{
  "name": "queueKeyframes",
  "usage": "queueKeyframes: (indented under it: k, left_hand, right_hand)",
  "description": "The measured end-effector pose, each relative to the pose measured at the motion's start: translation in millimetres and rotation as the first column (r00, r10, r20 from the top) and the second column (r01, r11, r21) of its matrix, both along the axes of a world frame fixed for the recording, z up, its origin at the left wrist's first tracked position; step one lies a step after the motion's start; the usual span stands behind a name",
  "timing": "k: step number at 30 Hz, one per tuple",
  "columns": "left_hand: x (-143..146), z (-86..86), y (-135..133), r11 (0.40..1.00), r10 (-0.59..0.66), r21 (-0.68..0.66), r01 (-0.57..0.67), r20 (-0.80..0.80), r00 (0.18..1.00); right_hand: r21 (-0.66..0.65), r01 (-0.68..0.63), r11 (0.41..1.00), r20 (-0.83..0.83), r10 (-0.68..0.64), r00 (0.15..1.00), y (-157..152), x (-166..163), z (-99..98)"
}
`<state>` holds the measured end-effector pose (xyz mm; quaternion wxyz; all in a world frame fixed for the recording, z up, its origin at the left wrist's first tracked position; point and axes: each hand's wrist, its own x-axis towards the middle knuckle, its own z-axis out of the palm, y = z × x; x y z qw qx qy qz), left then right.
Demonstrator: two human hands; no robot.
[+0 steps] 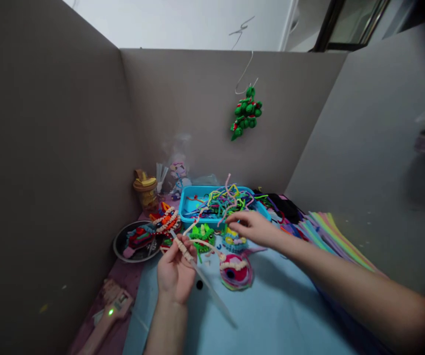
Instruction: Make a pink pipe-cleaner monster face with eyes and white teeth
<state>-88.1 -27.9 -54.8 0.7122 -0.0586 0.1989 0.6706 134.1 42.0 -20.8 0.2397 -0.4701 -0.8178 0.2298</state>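
My left hand [177, 273] is closed around a long, translucent white rod [212, 291] that looks like a glue stick. Cream pipe cleaner [183, 248] is coiled about its upper part, and a loose cream end runs up toward the tray. Another cream strand curves from near my fingers to a round pink and red pipe-cleaner piece [236, 271] on the table. Above the front edge of the blue tray [187, 217], my right hand [251, 228] has bent fingers apart from the thumb, with nothing visible between them. Under it sits a blue and yellow pipe-cleaner piece [234, 241].
Assorted pipe cleaners [227, 201] fill the tray. A green piece [202, 236], a dark bowl [118, 246] and a lidded cup [146, 191] stand left. A pink glue gun [114, 308] shows a green light. Pastel pipe-cleaner bundles [331, 236] lie right. Grey panels [183, 98] enclose the table.
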Motion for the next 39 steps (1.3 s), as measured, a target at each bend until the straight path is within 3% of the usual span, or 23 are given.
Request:
queueKeyframes:
  k: [2,4,7,14,19,24,27,31,33,36,39]
  left_hand:
    - [1.1,-0.3,0.2,1.000,0.004,0.002,-0.004,-0.011,1.000]
    - [2.9,0.0,0.2,1.000,0.011,-0.003,-0.011,-0.031,0.999]
    - [6.6,1.2,-0.6,1.000,0.000,0.003,0.000,-0.056,0.998]
    - [20.6,2.0,-6.2,0.988,-0.103,0.101,0.118,-0.146,0.984]
    - [32.0,2.0,-12.1,0.972,-0.151,0.122,0.199,-0.319,0.935]
    - [42.5,0.9,-17.1,0.958,-0.035,0.229,0.173,-0.504,0.863]
    - [52.5,-2.7,-20.3,0.973,-0.011,0.187,0.136,-0.549,0.835]
    - [66.9,-9.1,-26.4,0.944,-0.198,0.076,0.322,-0.650,0.733]
    - [72.5,-11.7,-29.1,0.921,-0.235,0.071,0.384,-0.685,0.690]
    - [76.8,-14.6,-30.5,0.923,-0.176,0.117,0.367,-0.720,0.672]
    - [77.0,-17.0,-29.0,0.936,-0.098,0.149,0.319,-0.760,0.643]
  right_hand:
    - [-0.223,-0.077,0.972,-0.271,0.014,0.962,-28.8,-12.9,-15.0]
    - [-0.374,-0.138,0.917,-0.496,-0.072,0.865,-50.2,-25.4,-30.5]
    - [-0.485,-0.148,0.862,-0.634,-0.230,0.738,-68.6,-36.8,-44.5]
    - [-0.440,0.054,0.896,-0.741,-0.397,0.541,-80.8,-18.3,-55.9]
    - [-0.380,0.163,0.910,-0.791,-0.412,0.453,-83.5,-0.6,-68.3]
    - [-0.201,0.321,0.925,-0.771,-0.352,0.531,-89.0,6.9,-70.7]
    - [-0.124,0.371,0.920,-0.781,-0.321,0.536,-92.8,4.4,-72.6]
    - [-0.025,0.334,0.942,-0.756,-0.237,0.611,-98.2,-2.8,-73.4]
    - [0.043,0.292,0.956,-0.732,-0.168,0.660,-101.3,-5.8,-71.9]
    - [0.108,0.275,0.955,-0.706,-0.121,0.698,-105.3,-9.0,-70.0]
    - [0.029,0.291,0.956,-0.711,-0.185,0.679,-107.4,-10.9,-70.5]
